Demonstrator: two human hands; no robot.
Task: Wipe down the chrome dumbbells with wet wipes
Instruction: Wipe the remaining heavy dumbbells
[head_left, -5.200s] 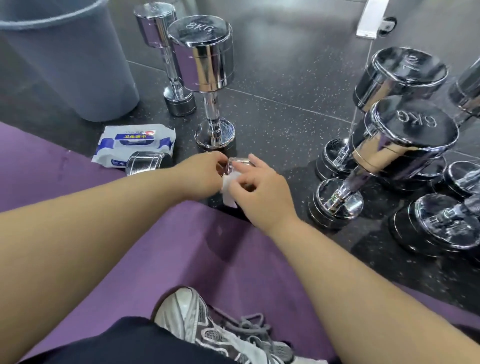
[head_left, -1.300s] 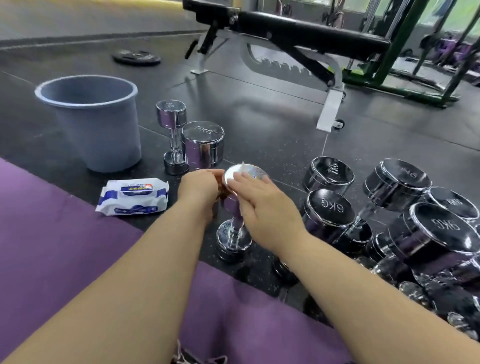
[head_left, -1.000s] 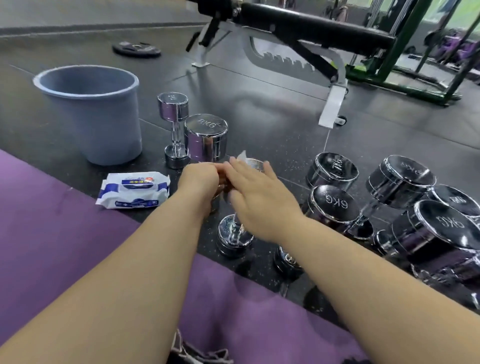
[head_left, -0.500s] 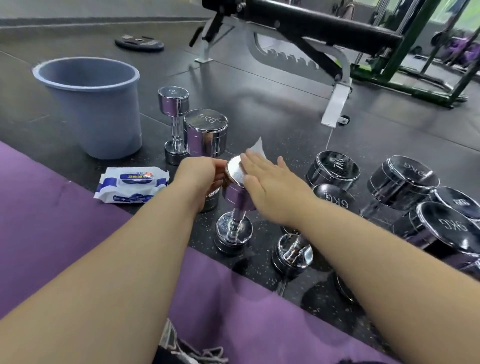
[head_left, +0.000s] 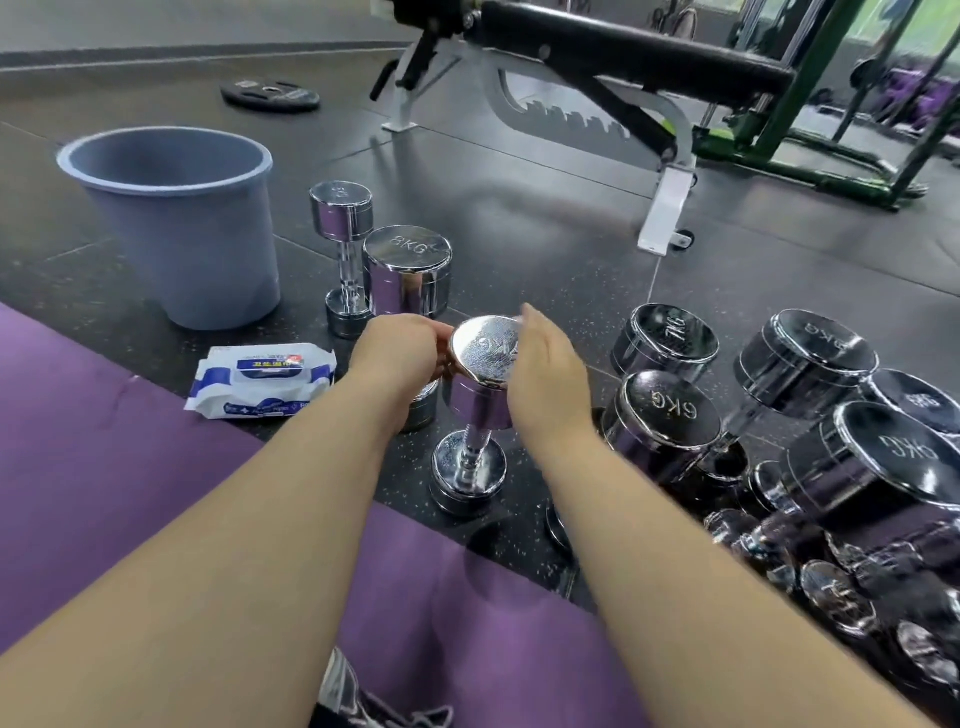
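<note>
Chrome dumbbell (head_left: 480, 410) stands on end on the floor (head_left: 545, 218) between my hands: left hand (head_left: 402, 348) curled against its top disc, right hand (head_left: 545, 374) cupped around it. Nearby ends read "8KG" (head_left: 408, 275), "6KG" (head_left: 670, 415). Wipe-pack (head_left: 260, 382) lettering is illegible.

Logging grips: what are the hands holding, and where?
Both hands, left and right, hold the small upright dumbbell by its top head.

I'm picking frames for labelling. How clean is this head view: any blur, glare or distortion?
Head view: wide-angle bending curves the bench and floor seams; the dumbbells at lower right are smeared by blur; glare and reflections mottle the top face of the held dumbbell, leaving its marking hard to read.
</note>
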